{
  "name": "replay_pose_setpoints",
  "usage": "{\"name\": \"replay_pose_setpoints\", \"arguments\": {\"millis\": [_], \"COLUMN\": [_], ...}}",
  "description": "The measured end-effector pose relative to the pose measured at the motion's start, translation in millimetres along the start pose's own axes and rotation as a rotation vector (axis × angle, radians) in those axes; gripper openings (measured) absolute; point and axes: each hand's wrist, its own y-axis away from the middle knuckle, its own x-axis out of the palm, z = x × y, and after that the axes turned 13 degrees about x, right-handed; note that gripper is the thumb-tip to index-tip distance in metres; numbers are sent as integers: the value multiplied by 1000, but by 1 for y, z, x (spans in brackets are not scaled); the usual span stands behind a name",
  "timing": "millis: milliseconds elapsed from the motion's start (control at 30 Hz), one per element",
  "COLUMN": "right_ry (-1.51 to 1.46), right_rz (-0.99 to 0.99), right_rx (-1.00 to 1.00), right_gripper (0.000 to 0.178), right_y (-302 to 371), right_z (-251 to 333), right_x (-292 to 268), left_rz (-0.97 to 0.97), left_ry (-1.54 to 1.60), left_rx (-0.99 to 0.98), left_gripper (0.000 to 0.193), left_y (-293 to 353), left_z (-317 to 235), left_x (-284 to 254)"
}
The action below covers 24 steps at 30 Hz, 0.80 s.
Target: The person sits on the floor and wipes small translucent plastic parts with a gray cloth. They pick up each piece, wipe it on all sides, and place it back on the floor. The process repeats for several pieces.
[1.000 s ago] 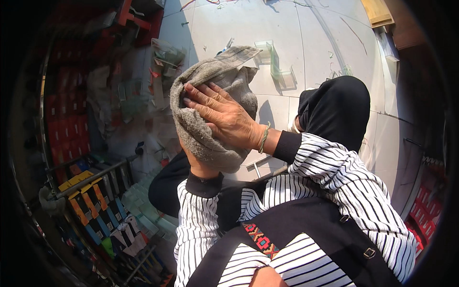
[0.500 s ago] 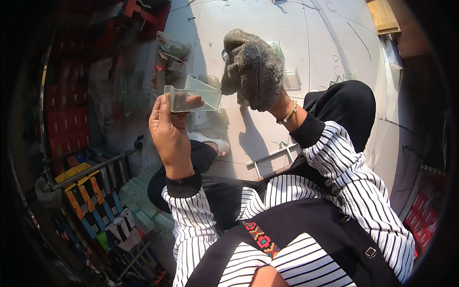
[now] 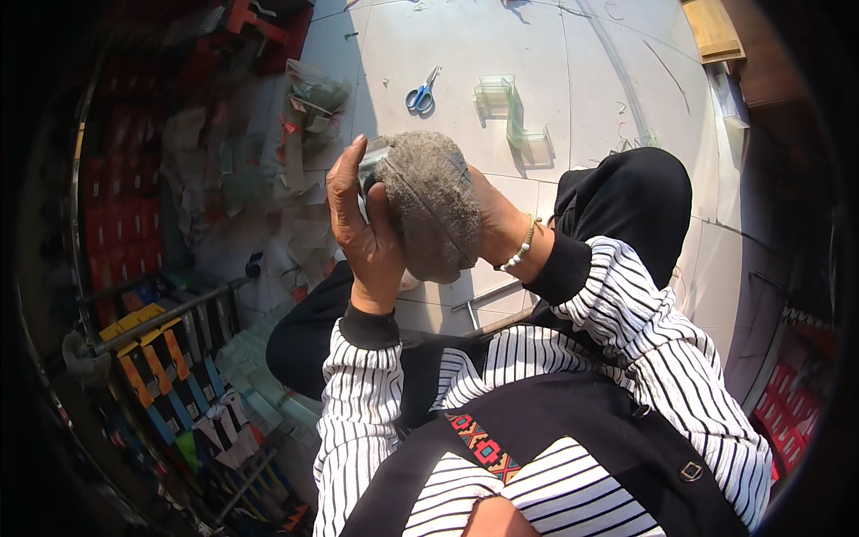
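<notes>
My left hand (image 3: 362, 215) grips a clear plastic box (image 3: 374, 157), of which only a small edge shows between thumb and fingers. Over the rest of it lies a grey fuzzy cloth (image 3: 429, 201), pressed against the box by my right hand (image 3: 497, 215). The cloth covers my right fingers, so only the wrist side of that hand is visible. Both hands meet in front of me, above my lap.
Blue-handled scissors (image 3: 420, 94) and clear plastic pieces (image 3: 517, 125) lie on the tiled floor ahead. Racks with coloured packages (image 3: 170, 367) stand at my left. Further left are red boxes (image 3: 125, 224), and clear boxes (image 3: 268, 376) are piled beside my left leg. A wooden block (image 3: 714, 31) sits far right.
The cloth in my right hand has come down and left onto the box. My left hand has moved right and turned. The scissors and floor pieces, partly hidden before, now show.
</notes>
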Motion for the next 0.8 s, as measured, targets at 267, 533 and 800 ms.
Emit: {"name": "replay_pose_setpoints", "arguments": {"millis": [267, 533, 800], "right_ry": [1291, -239, 891], "right_rz": [66, -108, 93], "right_rx": [-380, 42, -256], "right_gripper": [45, 45, 66], "right_y": [7, 8, 5], "right_z": [12, -2, -12], "right_x": [-22, 7, -6], "left_rz": [18, -81, -175], "left_ry": [517, 579, 641], "left_rx": [-264, -345, -429], "left_gripper": [38, 40, 38], "left_y": [7, 7, -8], "left_z": [6, 5, 6], "left_x": [9, 13, 0]}}
